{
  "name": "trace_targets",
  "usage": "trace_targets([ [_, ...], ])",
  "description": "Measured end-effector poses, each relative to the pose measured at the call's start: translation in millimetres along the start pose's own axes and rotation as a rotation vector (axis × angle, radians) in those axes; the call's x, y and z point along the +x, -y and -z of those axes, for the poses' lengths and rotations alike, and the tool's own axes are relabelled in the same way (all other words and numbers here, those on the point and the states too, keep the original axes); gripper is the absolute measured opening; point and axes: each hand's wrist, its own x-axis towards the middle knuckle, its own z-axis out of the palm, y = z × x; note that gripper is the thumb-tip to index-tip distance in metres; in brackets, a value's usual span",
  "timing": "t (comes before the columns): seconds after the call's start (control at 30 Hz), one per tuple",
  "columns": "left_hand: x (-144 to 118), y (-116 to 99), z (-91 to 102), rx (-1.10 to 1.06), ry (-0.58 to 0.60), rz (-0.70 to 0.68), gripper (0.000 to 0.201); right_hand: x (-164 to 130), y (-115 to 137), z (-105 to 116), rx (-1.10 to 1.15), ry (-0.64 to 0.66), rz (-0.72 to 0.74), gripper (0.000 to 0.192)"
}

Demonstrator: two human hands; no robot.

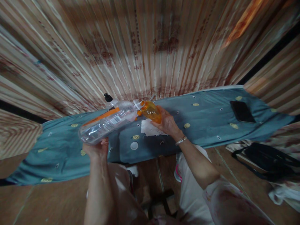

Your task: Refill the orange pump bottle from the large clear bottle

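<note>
L hand [97,149] fingers grip clear bottle [107,122], tipped mouth-to-mouth w/ small orange bottle [152,111] gripped by R hand [167,123] (over bench [211,131]); white cap [134,145] below bottles.

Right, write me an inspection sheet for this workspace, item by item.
Surface: narrow board under a blue patterned cloth.
Job's things: clear plastic bottle tipped mouth to mouth against a small orange bottle.
Clutter: white bottle cap, white paper, black pump top, dark phone.
Hands: left hand grips the clear bottle's base; right hand holds the orange bottle.
Cables: nothing seen.
Surroundings: striped curtain behind, black bag on the floor.
</note>
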Motion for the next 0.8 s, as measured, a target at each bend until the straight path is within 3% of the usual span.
trace_targets([
  [0.2,6.3,2.8,6.6,0.031,0.061,-0.023,0.014,0.7,1.4,1.7,0.000,0.004,-0.004,0.105],
  [0.4,4.0,2.8,1.9,-0.044,-0.009,-0.019,0.027,0.2,-3.9,-1.4,0.011,0.011,0.005,0.109],
  [0.53,1.6,2.3,-0.8,-0.069,0.001,-0.010,0.022,-0.8,-5.9,-3.0,0.015,0.003,0.024,0.119],
  [0.67,3.5,3.3,1.5,-0.083,0.007,0.003,0.034,-1.4,-6.6,-3.9,0.009,-0.008,0.024,0.125],
  [0.8,4.8,4.2,4.0,-0.041,0.040,-0.014,0.022,-1.3,-7.1,-4.2,0.004,-0.005,0.030,0.117],
])
